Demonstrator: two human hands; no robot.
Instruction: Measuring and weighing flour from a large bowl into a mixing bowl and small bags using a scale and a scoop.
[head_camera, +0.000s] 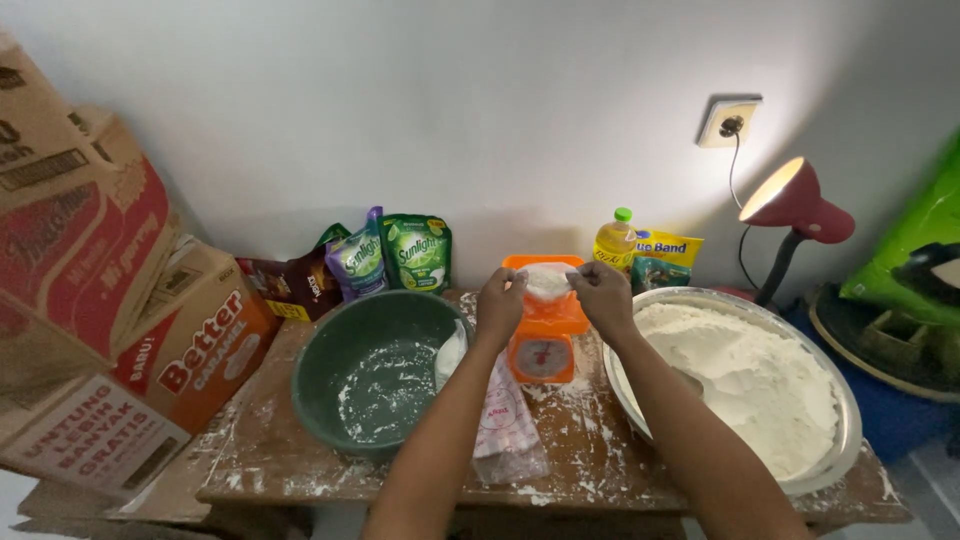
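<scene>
Currently left hand (500, 297) and right hand (600, 290) pinch a flour-filled bag (547, 281) on the orange scale (541, 345); weighing appears underway, requiring a steady hold.

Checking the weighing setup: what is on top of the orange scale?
A small clear bag of white flour sits on the orange scale, pinched by the left hand and right hand. The scale's tray is mostly covered.
</scene>
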